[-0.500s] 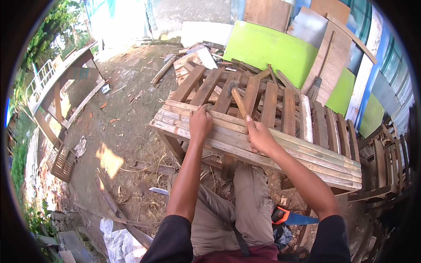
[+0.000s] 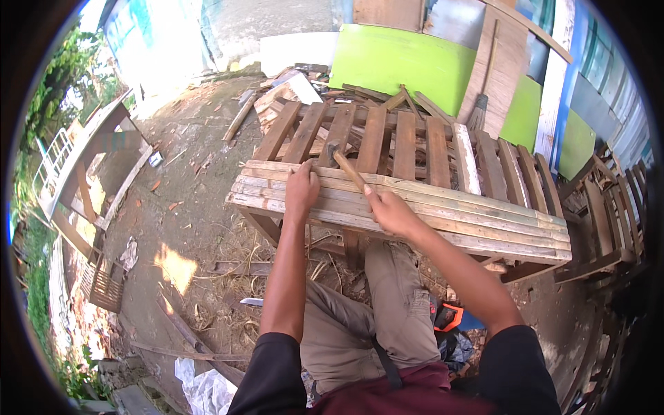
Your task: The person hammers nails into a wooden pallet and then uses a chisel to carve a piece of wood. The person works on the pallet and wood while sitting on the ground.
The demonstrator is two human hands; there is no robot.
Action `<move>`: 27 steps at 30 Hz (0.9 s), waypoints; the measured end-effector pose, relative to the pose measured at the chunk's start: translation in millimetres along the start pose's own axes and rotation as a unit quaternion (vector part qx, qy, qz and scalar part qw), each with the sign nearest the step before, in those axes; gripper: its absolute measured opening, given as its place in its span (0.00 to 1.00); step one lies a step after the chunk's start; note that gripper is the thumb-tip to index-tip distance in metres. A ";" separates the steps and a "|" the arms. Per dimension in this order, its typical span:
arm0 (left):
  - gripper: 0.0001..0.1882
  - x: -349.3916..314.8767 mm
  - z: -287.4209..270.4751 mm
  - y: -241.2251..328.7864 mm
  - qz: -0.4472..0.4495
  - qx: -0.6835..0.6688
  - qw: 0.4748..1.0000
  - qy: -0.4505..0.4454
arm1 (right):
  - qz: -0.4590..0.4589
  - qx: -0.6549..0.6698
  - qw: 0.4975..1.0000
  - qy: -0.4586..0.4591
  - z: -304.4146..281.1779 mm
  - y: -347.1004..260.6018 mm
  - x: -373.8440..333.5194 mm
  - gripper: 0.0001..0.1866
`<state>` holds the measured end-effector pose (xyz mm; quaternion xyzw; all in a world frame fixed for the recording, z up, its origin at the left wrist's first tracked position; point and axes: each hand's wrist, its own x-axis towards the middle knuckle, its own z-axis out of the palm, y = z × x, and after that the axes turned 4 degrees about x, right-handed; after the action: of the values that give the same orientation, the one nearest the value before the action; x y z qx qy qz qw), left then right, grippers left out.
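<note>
My right hand (image 2: 391,211) is wrapped round the wooden handle of a hammer (image 2: 351,170). The hammer's dark head is just above the far edge of several pale bamboo slats (image 2: 443,205), laid side by side along the near side of a slatted wooden bench (image 2: 406,146). My left hand (image 2: 302,191) rests on these slats near their left end, left of the hammer head. Its fingers are curled closed at the far slat; what they pinch, if anything, is too small to make out.
A saw with an orange handle (image 2: 450,317) and a blade (image 2: 252,301) lie on the ground by my legs. A plastic crate (image 2: 104,284) and a table (image 2: 86,166) are at left. Another slatted wooden piece (image 2: 599,225) stands right. Green boards (image 2: 404,68) lean behind.
The hammer head has come down closer to the far slat and my left hand. The whole view has shifted slightly, so the bench appears further left. My left hand keeps its place on the slats.
</note>
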<state>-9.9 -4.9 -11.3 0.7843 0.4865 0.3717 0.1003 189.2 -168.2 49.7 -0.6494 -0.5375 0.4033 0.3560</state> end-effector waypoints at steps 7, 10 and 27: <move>0.16 -90.3 -7.9 61.8 0.114 -0.042 0.992 0.023 | -0.048 0.067 0.936 0.342 39.3 137.6 -198.1 0.18; 0.14 -159.1 3.3 143.5 0.023 -0.292 0.954 -0.063 | 0.021 0.048 0.886 0.460 47.5 193.5 -293.3 0.16; 0.21 -380.5 88.1 364.1 0.467 -0.078 0.536 -0.699 | 0.564 0.047 0.583 0.583 172.6 411.3 -503.2 0.25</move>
<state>205.6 -490.1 -69.1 0.8995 -0.2046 -0.2647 0.2811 153.0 -728.4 -320.5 -0.8999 0.2798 0.0822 0.3243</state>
